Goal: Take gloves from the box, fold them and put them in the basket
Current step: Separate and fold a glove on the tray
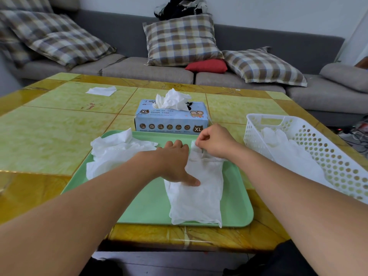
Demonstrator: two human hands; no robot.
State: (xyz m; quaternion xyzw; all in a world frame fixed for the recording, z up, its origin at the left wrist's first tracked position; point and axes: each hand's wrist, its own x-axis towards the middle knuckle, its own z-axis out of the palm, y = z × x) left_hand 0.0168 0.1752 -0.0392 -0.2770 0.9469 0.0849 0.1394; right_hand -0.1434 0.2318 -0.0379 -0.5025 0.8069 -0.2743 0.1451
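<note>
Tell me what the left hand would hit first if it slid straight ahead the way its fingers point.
The left hand points away from the person across the green tray. Going straight on, it would probably cross the tray's far rim and meet the glove box first, though depth is uncertain.

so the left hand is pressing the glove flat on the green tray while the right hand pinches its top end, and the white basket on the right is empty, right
Not quite: the basket is not empty. The head view shows white gloves already lying inside it. The rest holds: the left hand presses the glove on the green tray and the right hand pinches its top end.
</note>
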